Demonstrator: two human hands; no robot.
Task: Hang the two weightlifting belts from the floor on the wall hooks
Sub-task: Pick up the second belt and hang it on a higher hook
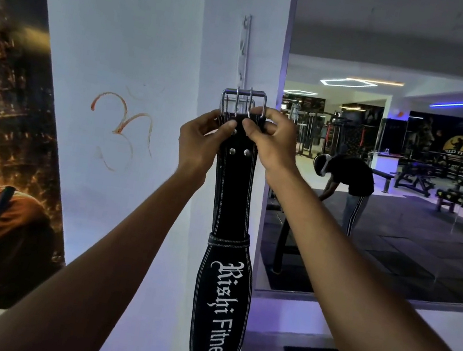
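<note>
Fingers (230, 127) pinching belt (225, 266) below buckle (243, 102)

You hold the belt (230, 236) upright against the pillar (214, 50), your left hand (203, 137) and right hand (272, 142) flanking its top. The hook rail (244, 48) sits just above the buckle (243, 102). Poster (5, 107) left, mirror (393, 171) right.

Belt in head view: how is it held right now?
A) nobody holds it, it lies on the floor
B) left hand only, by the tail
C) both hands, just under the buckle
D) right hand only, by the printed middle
C: the left hand and the right hand both pinch the belt just below its metal buckle, and the strap hangs down along the wall.
</note>
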